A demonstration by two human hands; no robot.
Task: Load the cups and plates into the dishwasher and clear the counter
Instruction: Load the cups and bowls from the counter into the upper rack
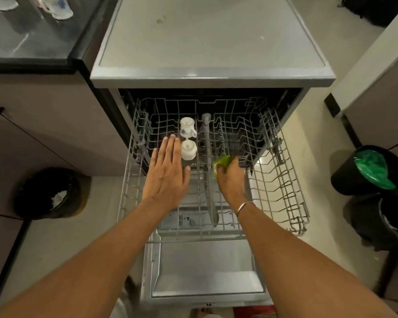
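The dishwasher's grey wire rack (283,180) is pulled out over the open door (205,267). Two white cups sit in its left half: a patterned cup (187,128) lying on its side towards the back and a plain cup (189,150) upside down in front of it. My left hand (168,173) hovers flat with fingers apart, just left of the plain cup, holding nothing. My right hand (232,177) is closed around a green cup (222,165), low in the rack right of the central grey spray arm (210,180). More white cups (55,8) stand on the black counter at the top left.
The dishwasher's grey top (207,42) lies beyond the rack. A black bin (48,193) stands on the floor at the left. Another black bin with a green liner (372,171) and a dark bin behind it stand at the right. Cabinets flank both sides.
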